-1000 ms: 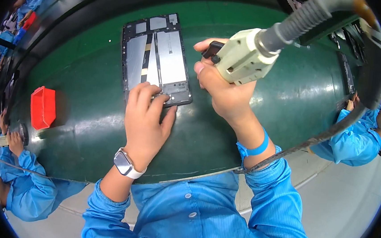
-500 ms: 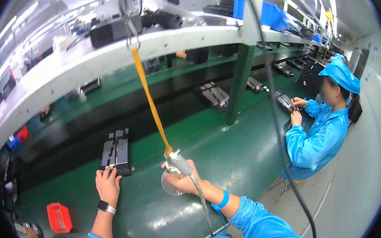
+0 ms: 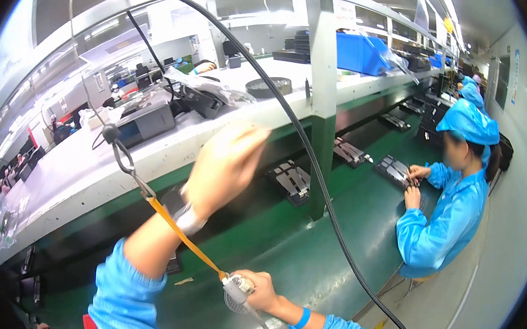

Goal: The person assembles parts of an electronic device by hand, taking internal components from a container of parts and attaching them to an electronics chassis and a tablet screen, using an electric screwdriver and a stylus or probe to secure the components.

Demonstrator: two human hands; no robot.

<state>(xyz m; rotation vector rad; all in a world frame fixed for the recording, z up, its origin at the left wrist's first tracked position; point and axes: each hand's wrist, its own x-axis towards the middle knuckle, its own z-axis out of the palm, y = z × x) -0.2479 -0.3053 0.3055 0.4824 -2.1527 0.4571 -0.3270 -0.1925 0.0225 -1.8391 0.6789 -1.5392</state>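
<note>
1. The left hand is lifted in front of the white shelf, smeared by blur; whether its fingers hold anything, I cannot tell. A pale band circles its wrist.
2. The right hand is wrapped around a pale grey hand tool above the green table; a blue band sits on that wrist.
3. The tool hangs from an orange strap, whose upper end meets a metal hook.
4. A dark flat device lies on the table, left of the tool and mostly hidden behind the left forearm; a small tan scrap lies just beside it.
5. Farther along the table, near the green post, lie two more opened devices.
6. To the right, a co-worker in blue has both hands at another device.
7. A blue bin stands on the shelf.
</note>
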